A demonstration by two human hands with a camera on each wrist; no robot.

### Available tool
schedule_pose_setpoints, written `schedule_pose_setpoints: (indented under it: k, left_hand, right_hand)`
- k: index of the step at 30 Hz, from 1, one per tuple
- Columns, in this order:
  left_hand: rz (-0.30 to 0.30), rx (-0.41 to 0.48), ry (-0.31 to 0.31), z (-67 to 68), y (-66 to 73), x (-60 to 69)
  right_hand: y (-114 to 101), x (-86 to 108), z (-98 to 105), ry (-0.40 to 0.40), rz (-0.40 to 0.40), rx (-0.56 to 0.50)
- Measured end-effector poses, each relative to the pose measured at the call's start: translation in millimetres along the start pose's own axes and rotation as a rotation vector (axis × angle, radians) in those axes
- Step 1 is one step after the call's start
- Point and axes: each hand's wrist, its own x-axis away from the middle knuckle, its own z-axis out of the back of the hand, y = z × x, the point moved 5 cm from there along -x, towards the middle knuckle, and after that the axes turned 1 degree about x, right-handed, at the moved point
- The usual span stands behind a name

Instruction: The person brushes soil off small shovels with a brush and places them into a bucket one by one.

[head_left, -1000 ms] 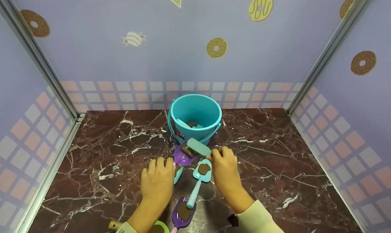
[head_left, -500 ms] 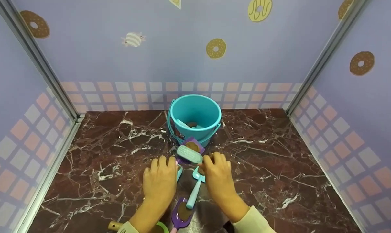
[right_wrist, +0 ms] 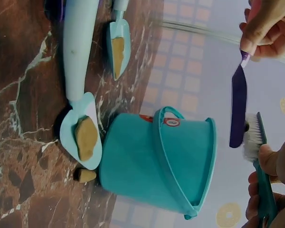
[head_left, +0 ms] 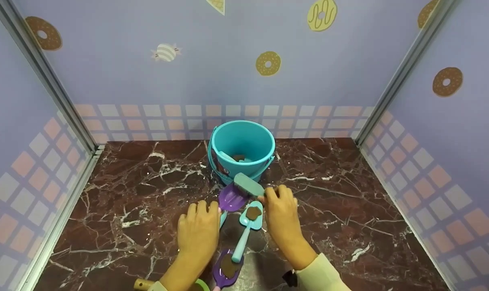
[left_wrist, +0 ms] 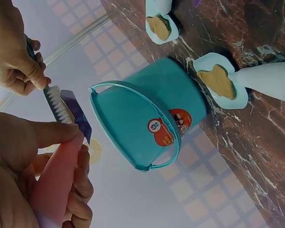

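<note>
My left hand (head_left: 197, 228) grips the pink handle (left_wrist: 59, 173) of a purple toy shovel (head_left: 230, 198), whose blade is held up in front of the turquoise bucket (head_left: 248, 139). In my right hand (head_left: 282, 218) is a green scrub brush (head_left: 248, 185) with white bristles (right_wrist: 251, 137). The bristles face the blade at very close range; a small dark bit shows between them in the right wrist view. Just below lies a light blue shovel (head_left: 244, 238) bearing a flat brown lump (head_left: 253, 213). A second light blue shovel (right_wrist: 118, 42) is partly hidden by my left hand in the head view.
Light blue pieces and brown matter lie inside the bucket. Another purple shovel (head_left: 228, 270) with brown matter lies near the front. A wooden handle (head_left: 142, 284) and a green rim (head_left: 202, 285) show beside my left forearm. A small brown chunk (right_wrist: 87, 175) rests by the bucket.
The brush swung left across the purple shovel, then back up to the right. That blade tilted and turned back; the brown lump on it earlier no longer shows in the head view.
</note>
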Motion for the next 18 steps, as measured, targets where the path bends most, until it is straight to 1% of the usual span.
schedule_pose_setpoints:
  k: [2, 6, 9, 11, 14, 16, 18]
  left_hand:
    - [0.006, -0.001, -0.011, 0.4, -0.3, -1.3]
    - [0.021, 0.0, -0.048, 1.5, -0.1, -5.0]
    - [0.029, 0.003, -0.071, 2.3, 0.6, -6.8]
    - [0.026, 0.0, -0.074, 2.7, 1.1, -7.3]
    - [0.012, -0.004, -0.06, 3.1, 2.2, -6.8]
    - [0.005, -0.003, -0.047, 2.5, 2.3, -5.7]
    - [0.002, 0.002, -0.04, 1.9, 2.0, -4.5]
  right_hand:
    - [-2.2, -0.2, 3.8, 0.012, 0.0, -0.036]
    - [-15.0, 4.6, 11.0, 0.027, 0.04, -0.097]
    - [-24.1, 11.0, 8.5, -0.003, 0.098, -0.071]
    - [-24.3, 14.0, 3.8, -0.029, 0.107, -0.04]
    - [-17.0, 14.3, -1.6, -0.051, 0.074, -0.015]
    - [-11.4, 13.0, -3.2, -0.048, 0.043, -0.008]
    - [-7.8, 11.5, -3.9, -0.044, 0.033, -0.002]
